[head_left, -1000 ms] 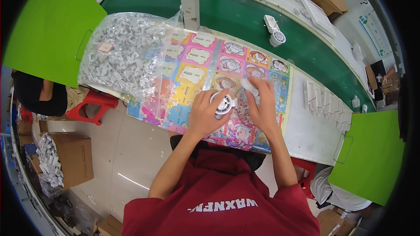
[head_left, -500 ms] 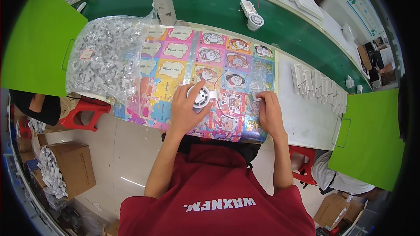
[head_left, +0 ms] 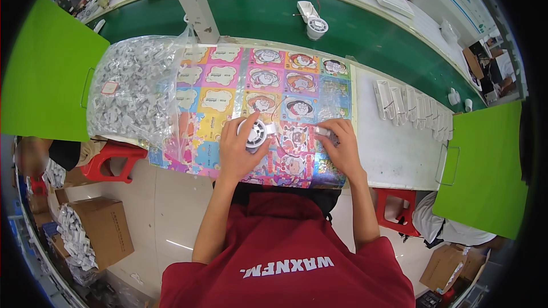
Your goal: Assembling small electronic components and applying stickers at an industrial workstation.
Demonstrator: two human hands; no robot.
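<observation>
My left hand point(head_left: 237, 149) is closed around a white round plastic housing point(head_left: 257, 134) with a dark slotted ring on its face. A short white neck point(head_left: 272, 129) sticks out of the housing's right side, and a thin dark red wire runs close by. To the right, my right hand point(head_left: 339, 144) pinches a small white plastic piece point(head_left: 323, 131) between thumb and fingers. The piece is apart from the housing, its far end hidden by the fingers. Both hands are over a colourful printed sheet point(head_left: 220, 101) covering the table.
A clear bag of small white parts point(head_left: 134, 94) lies at the left. White elongated shells point(head_left: 402, 105) stand in a row on the right. Beyond, a green belt point(head_left: 257, 14) carries another round white unit point(head_left: 317, 27). Green panels point(head_left: 482, 165) flank the table.
My right hand has moved left with the small white piece, closer to the round housing. My left hand keeps its hold. The whole view has shifted slightly.
</observation>
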